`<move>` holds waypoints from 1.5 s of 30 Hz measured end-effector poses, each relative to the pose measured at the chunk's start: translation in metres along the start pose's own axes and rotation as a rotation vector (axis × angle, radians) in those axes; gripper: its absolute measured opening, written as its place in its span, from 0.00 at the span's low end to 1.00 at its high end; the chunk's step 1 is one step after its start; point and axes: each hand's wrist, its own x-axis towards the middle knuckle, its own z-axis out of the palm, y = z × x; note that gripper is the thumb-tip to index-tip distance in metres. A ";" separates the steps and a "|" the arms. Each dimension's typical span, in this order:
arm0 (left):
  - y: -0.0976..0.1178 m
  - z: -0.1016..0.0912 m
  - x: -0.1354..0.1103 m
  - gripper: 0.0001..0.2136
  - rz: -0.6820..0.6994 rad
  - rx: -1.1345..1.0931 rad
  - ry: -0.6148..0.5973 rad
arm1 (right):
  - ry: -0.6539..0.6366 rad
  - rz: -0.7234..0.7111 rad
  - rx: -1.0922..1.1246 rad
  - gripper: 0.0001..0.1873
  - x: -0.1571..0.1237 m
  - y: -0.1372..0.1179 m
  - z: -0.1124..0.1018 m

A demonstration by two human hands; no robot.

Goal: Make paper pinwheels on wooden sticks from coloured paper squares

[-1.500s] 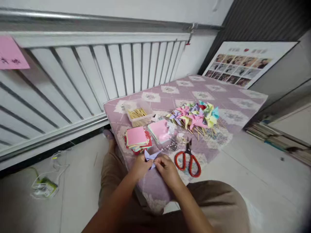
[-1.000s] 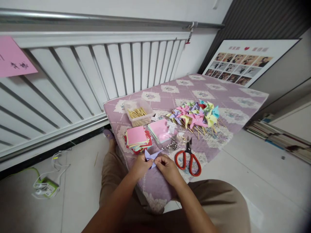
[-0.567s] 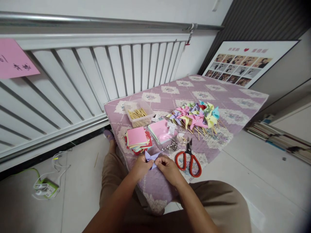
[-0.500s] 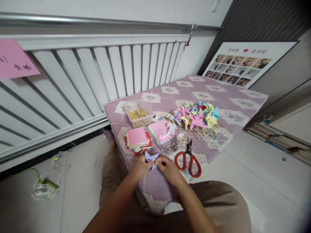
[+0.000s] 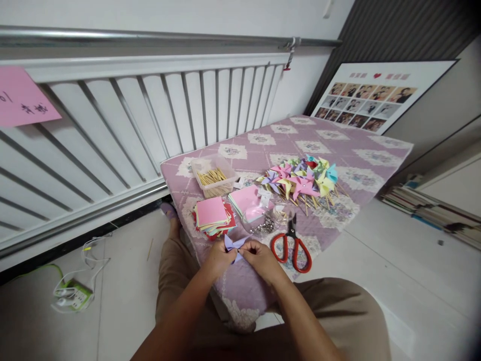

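Observation:
A folded purple paper pinwheel (image 5: 233, 243) is held low over the near end of the cloth-covered table. My left hand (image 5: 218, 257) pinches its left side between thumb and fingers. At its centre, the fingers of my right hand (image 5: 258, 254) are closed, with a tiny dark, shiny piece showing by the fingertips; its exact kind is too small to tell. Red-handled scissors (image 5: 292, 245) lie just right of my right hand. Beyond the hands is a clear bag of small metal pieces (image 5: 266, 225). Square pink and coloured paper sheets (image 5: 211, 212) are stacked beyond my left hand.
A plastic box (image 5: 220, 189) holds thin wooden sticks. More paper sheets (image 5: 246, 199) lie beside it. Finished pinwheels on sticks (image 5: 303, 184) are heaped farther right. A white radiator (image 5: 173, 110) borders the table (image 5: 259, 141); a power strip (image 5: 78, 296) lies on the floor.
The camera view has shifted slightly. Both hands keep their hold on the purple pinwheel, and the small shiny piece at its centre shows more clearly now.

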 end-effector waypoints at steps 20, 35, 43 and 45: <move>0.014 -0.002 -0.005 0.03 -0.041 -0.011 -0.009 | -0.025 0.021 0.140 0.10 0.001 0.000 0.001; 0.021 -0.001 -0.007 0.03 -0.070 0.051 0.046 | -0.081 0.104 0.167 0.16 0.005 0.003 -0.003; 0.017 0.001 -0.006 0.02 -0.058 0.059 0.057 | -0.089 0.130 0.204 0.17 0.004 0.004 -0.004; 0.020 0.000 -0.007 0.02 -0.067 0.064 0.052 | -0.095 0.134 0.203 0.16 0.004 0.004 -0.004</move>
